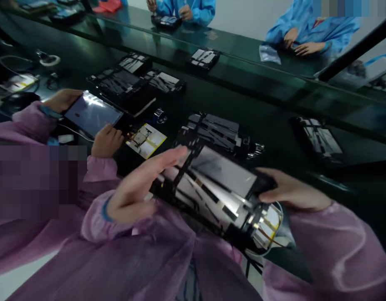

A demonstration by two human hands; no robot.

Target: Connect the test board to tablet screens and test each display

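Observation:
My right hand (pixel 293 189) grips the right end of an opened tablet (pixel 208 194), thumb on top. The black-framed tablet is tilted above the dark bench, its silvery inside facing up. Beside its left end is my left hand (pixel 135 186), fingers stretched out and slightly blurred; whether the fingertips touch the frame I cannot tell. Just beyond lies a stack of similar opened tablets (pixel 213 129). Below my right hand, a white and yellow board with wires (pixel 268 225) shows, partly covered by the tablet.
At left, a co-worker's hands (pixel 108 140) hold a tablet with its lit screen (pixel 94 113). Near them lies a yellow-edged board (pixel 146 141). More opened tablets (pixel 118 81) are stacked behind, and one (pixel 321 140) lies at right. Co-workers in blue sleeves (pixel 201 10) sit across the bench.

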